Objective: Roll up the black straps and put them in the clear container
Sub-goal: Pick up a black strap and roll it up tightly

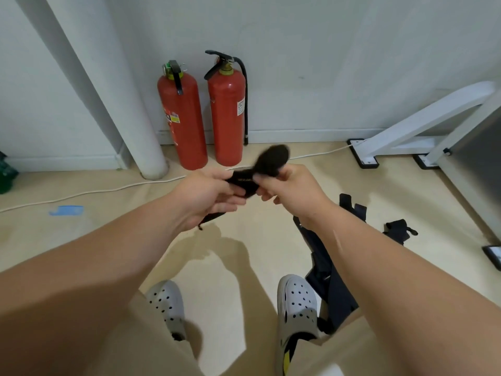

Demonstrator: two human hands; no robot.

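Left hand pinches the black strap taut; right hand, at three o'clock, grips it for rolling.

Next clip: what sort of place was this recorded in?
Probably a corner of an office or workshop, not a home: two red fire extinguishers stand against the white wall, a white metal frame stands on the beige floor, and a white cable runs across it.
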